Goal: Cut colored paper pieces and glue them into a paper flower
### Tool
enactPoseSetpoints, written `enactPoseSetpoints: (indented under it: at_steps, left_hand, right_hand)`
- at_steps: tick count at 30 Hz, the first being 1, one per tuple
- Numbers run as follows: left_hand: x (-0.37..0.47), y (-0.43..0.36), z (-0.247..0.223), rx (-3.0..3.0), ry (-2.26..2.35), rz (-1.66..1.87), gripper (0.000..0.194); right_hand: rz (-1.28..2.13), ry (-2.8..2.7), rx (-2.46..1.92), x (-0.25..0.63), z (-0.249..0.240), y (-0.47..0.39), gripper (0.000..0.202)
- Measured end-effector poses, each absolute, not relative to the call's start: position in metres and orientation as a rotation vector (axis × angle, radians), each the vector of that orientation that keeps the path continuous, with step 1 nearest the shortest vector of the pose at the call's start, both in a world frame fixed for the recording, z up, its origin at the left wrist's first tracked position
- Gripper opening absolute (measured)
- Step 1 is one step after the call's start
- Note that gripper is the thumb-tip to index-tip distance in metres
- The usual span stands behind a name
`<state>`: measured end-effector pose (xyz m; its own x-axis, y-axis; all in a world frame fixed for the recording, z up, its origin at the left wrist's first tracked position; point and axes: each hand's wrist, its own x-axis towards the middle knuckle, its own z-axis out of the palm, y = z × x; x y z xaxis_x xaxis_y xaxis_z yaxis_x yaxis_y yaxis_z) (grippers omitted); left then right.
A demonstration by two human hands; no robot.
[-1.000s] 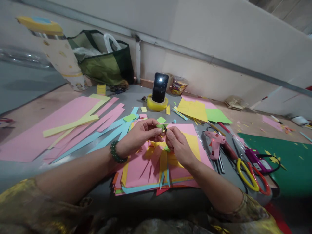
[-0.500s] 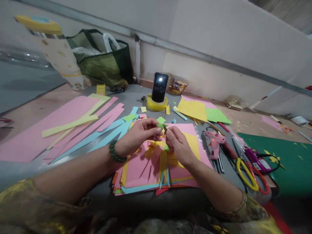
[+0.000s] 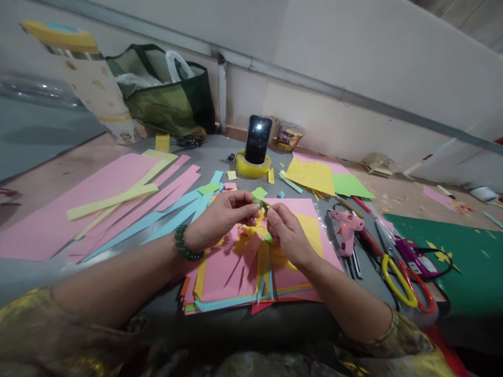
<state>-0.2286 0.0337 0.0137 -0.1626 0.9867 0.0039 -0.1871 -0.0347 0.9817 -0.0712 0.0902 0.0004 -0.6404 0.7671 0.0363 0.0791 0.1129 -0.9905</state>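
Note:
A small green paper piece (image 3: pixel 257 201) is pinched in the fingers of my left hand (image 3: pixel 226 215), which wears a dark green bead bracelet. My right hand (image 3: pixel 287 230) is closed on a thin dark object (image 3: pixel 265 207) whose tip meets the green piece; what tool it is cannot be made out. Below both hands lies a stack of coloured paper, pink (image 3: pixel 223 267) on top, with yellow and blue edges showing. Yellow curled paper and pointed pink, yellow and blue strips (image 3: pixel 263 262) rest on the stack, partly hidden by my hands.
Pink sheets (image 3: pixel 98 193) and strips spread left. A phone (image 3: pixel 258 140) leans in a yellow tape roll (image 3: pixel 253 166) ahead. A pink glue gun (image 3: pixel 347 230), scissors (image 3: pixel 398 283) and purple device (image 3: pixel 416 257) lie right, beside a green mat (image 3: pixel 467 262).
Both hands stay nearly in place over the paper stack. The green piece and the dark tip between my fingers have shifted slightly.

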Motion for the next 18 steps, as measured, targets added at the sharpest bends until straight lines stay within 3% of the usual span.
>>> enactPoseSetpoints:
  at_steps: [18]
  left_hand:
    - [-0.2302,0.0346,0.0130,0.999,1.140,1.375,0.022]
  right_hand:
    - [1.565,-1.869,-0.835,-0.0701,-0.0010,0.0913,0.046]
